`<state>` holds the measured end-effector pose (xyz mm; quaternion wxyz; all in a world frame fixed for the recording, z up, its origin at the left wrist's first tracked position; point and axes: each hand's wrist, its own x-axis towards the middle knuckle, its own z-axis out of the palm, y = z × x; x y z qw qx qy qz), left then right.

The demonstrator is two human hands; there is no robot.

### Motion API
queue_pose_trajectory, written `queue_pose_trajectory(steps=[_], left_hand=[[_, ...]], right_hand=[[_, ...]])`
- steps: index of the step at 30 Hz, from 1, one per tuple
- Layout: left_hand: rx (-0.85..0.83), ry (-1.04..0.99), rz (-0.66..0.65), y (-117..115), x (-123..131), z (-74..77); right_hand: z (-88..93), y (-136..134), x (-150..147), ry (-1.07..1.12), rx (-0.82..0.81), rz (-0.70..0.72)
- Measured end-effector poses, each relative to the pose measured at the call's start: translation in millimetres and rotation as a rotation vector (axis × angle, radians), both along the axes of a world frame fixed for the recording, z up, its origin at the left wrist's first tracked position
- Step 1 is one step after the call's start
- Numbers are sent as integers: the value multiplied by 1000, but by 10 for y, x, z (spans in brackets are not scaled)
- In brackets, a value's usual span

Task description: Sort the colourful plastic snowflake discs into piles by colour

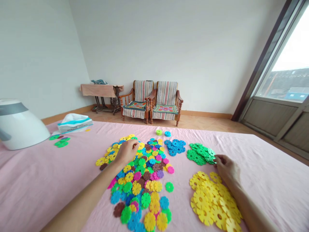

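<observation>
Mixed plastic discs (136, 188) cover a pink-clothed desk (265, 180) before two wooden armchairs (167, 96) and a pale wall (193, 48); the left hand (127, 150) is over them, the right hand (227, 169) at green discs (201, 153) (whether either grip holds one, we cannot tell).

Discs (145, 199) show yellow, green, blue and brown, the tablecloth (267, 180) pink, chair covers (167, 91) striped.

No text could be read. Dark characters ran along the side of a white-and-turquoise soft plastic tissue pack (75, 126) by the far edge of the pink cloth-covered table (265, 167), toward the left, but they were too small and blurred to make out.
</observation>
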<state>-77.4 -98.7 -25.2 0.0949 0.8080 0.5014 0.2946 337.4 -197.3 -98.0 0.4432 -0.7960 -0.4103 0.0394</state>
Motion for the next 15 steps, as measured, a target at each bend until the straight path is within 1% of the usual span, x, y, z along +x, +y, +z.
queue_pose_trajectory(steps=[3, 6, 7, 8, 10, 11, 13, 15], left_hand=[[-113, -50, -142, -246, 317, -14], [-251, -88, -309, -577, 727, -98], [-390, -162, -398, -686, 862, -137], [-513, -226, -459, -787, 988, -179], [-689, -299, -520, -951, 1202, -257], [-741, -306, -543, -1009, 1285, -287], [-725, -299, -545, -1073, 1391, -314], [-639, -282, -521, -1071, 1405, -285]], right_hand=[[-2, 0, -5, 1, 4, -5], [-2, -6, -3, -2, -1, -5], [-2, -8, 0, -4, -4, -4], [-1, -10, 3, -7, -7, -2], [1, -12, 12, -9, -13, 5], [2, -13, 16, -8, -16, 9], [6, -13, 22, -7, -22, 13], [9, -13, 25, -6, -27, 16]])
